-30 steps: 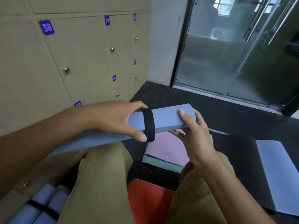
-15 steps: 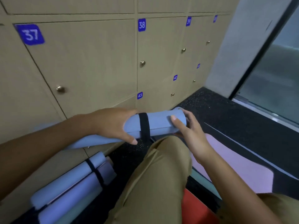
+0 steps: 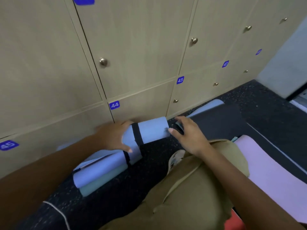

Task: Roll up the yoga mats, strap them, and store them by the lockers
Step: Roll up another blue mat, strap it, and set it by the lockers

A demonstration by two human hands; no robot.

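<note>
From my feed, the left hand [image 3: 114, 138] was wrapped around the rolled blue mat [image 3: 152, 130] just left of its black strap [image 3: 137, 133]. The right hand [image 3: 187, 133] pinched the mat's far end (fingers curled), right above the stacked mats [image 3: 101, 170] by the lockers [image 3: 141, 55].

Lighting: dim, even indoor light with a yellow-green cast over the lockers [image 3: 136, 52]; soft shadow under the rolled blue mat [image 3: 149, 131] and along the dark floor [image 3: 259, 103]. Small highlights on the round metal knobs [image 3: 103, 61]. Motion blur: left hand [image 3: 114, 138] smeared, locker number labels [image 3: 114, 105] softened, label 45 streaked. Right hand [image 3: 189, 135] slightly sharper. Wide-angle distortion: locker seams bow and lean toward the edges. Fine detail muddy throughout
</note>
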